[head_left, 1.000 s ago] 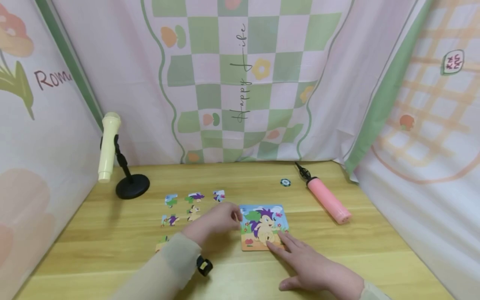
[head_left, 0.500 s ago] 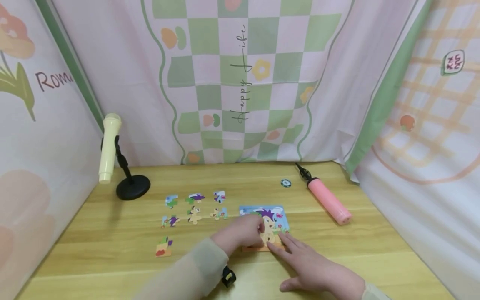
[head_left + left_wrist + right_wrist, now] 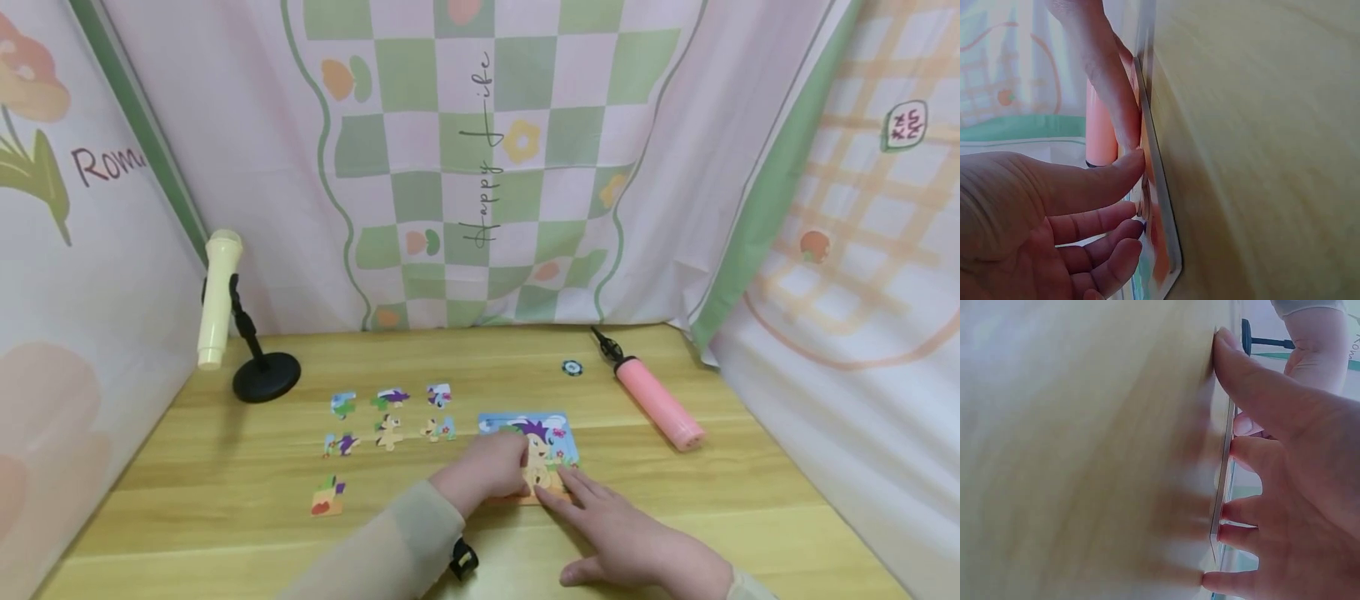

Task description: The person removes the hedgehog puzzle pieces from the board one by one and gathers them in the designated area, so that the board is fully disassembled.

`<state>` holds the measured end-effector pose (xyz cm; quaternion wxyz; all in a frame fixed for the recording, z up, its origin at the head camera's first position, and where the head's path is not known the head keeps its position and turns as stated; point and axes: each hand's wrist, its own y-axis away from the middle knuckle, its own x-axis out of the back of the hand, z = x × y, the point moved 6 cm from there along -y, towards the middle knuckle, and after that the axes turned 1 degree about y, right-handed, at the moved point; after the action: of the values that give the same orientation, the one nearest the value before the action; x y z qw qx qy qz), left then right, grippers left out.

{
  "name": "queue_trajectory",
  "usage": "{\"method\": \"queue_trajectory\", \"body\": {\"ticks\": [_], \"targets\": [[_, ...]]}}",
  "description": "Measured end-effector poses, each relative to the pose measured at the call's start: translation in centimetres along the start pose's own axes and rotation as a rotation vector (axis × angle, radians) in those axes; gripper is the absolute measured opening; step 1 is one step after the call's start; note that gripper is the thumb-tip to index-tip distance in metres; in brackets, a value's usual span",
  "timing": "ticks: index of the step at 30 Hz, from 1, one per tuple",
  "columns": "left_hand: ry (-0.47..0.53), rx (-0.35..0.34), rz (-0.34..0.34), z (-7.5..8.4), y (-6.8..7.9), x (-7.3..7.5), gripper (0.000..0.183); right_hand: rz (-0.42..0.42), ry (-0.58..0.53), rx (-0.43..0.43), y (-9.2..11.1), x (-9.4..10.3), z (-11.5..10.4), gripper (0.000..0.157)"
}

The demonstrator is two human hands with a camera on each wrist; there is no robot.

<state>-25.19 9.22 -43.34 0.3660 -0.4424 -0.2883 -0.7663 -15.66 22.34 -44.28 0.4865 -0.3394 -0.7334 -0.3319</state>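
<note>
A square hedgehog puzzle lies flat on the wooden table. My left hand is over the puzzle's left half and hides much of it. In the left wrist view, its thumb and curled fingers pinch at a puzzle piece at the surface; that piece is only partly seen. My right hand lies with spread, straight fingers on the puzzle's lower right edge, thumb on the table. Loose puzzle pieces lie spaced out in rows left of the puzzle, one of them a bottom piece with a red shape.
A cream microphone on a black stand is at the back left. A pink hand pump lies at the right, with a small round chip beside its nozzle. Printed curtains hang along the back and sides.
My left hand has moved right from beside the loose pieces onto the puzzle, uncovering a piece at the middle row's right end. My right hand has stayed in place.
</note>
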Motion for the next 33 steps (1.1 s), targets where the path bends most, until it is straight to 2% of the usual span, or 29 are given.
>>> {"method": "queue_trajectory", "body": {"ticks": [5, 13, 18, 33], "targets": [[0.006, -0.006, -0.019, -0.1, -0.2, -0.2, 0.03, 0.021, 0.004, 0.022, 0.3, 0.3, 0.3, 0.09], [0.071, 0.01, -0.045, -0.4, -0.6, -0.6, 0.031, 0.047, -0.044, 0.028, 1.5, 0.9, 1.4, 0.085], [0.093, 0.023, -0.065, -0.7, -0.8, -0.8, 0.031, 0.039, -0.059, 0.031, 2.2, 1.3, 1.9, 0.082], [0.187, 0.033, -0.075, -1.0, -0.5, -0.8, 0.032, 0.057, -0.054, 0.078, 2.5, 0.8, 2.7, 0.081]]}}
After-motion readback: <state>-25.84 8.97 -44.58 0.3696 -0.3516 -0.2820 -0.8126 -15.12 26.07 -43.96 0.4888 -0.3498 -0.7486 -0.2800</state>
